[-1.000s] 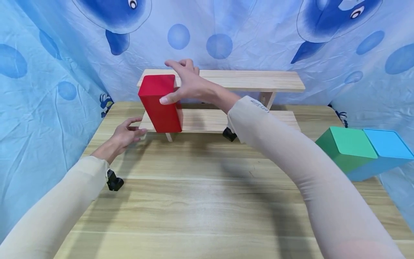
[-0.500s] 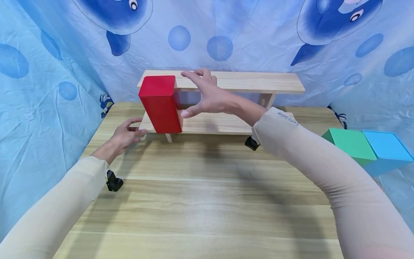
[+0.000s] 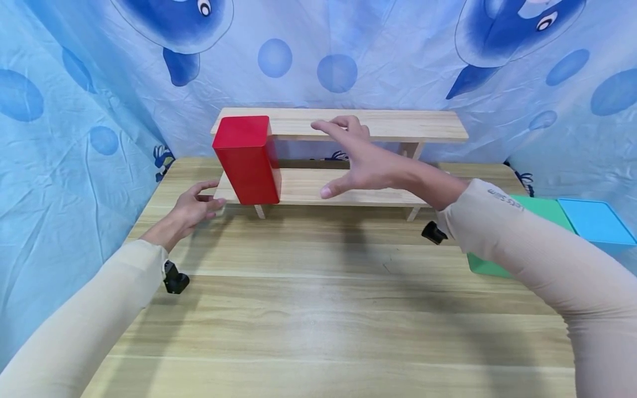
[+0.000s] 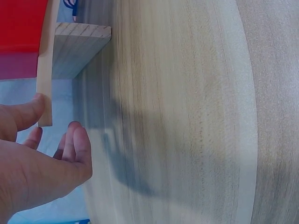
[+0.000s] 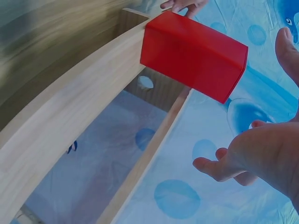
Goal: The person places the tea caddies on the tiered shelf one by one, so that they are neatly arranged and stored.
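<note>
A red rectangular box (image 3: 247, 171) stands upright on the lower board of a two-tier wooden shelf (image 3: 373, 196), near its left end. My left hand (image 3: 191, 210) is at that board's left end. In the left wrist view its thumb (image 4: 29, 114) touches the board, while the other fingers sit loosely bent around the end, with a gap showing between most fingertips and the wood. My right hand (image 3: 370, 160) is spread in front of the shelf's middle, right of the red box and apart from it, holding nothing. The right wrist view shows its thumb and fingers wide apart.
On the right of the wooden table (image 3: 308, 320) stand a green box (image 3: 542, 210) and a blue box (image 3: 597, 221) side by side. My right sleeve partly hides both. A blue curtain (image 3: 398, 55) with printed whales hangs behind and around the table.
My right hand has moved away from the red box, to the right and slightly down, with its fingers spread. The red box and my left hand have stayed in place.
</note>
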The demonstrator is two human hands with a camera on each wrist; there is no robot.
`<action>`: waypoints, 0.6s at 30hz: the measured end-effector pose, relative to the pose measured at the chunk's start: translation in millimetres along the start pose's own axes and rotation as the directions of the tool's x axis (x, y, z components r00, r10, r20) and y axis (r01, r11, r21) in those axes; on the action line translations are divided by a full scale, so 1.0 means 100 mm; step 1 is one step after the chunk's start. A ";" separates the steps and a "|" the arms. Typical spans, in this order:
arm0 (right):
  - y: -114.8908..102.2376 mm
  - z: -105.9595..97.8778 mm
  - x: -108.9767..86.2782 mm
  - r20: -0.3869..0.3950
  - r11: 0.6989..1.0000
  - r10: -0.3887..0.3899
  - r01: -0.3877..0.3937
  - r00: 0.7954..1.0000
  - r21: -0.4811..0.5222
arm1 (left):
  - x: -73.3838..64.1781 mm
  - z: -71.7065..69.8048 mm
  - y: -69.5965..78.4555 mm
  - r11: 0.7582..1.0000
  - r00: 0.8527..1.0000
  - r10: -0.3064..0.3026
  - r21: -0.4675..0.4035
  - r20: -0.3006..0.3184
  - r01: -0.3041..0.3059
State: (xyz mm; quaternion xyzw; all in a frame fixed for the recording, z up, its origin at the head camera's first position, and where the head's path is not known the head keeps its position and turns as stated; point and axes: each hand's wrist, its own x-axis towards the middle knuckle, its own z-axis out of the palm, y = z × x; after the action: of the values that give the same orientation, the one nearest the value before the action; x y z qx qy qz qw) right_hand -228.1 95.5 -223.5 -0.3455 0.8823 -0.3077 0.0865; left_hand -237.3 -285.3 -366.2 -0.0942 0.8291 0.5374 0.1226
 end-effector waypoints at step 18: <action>0.32 -0.08 -0.61 -0.033 0.999 -0.030 0.029 0.999 -0.015 | 0.00 0.01 -0.02 1.000 1.000 0.010 0.016 0.000 -0.010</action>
State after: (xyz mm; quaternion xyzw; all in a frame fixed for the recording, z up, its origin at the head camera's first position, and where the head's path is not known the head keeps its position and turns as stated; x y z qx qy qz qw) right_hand -203.8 158.1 -239.9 -0.3541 0.8806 -0.3082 0.0649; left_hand -236.7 -285.0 -368.6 -0.0890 0.8338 0.5312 0.1207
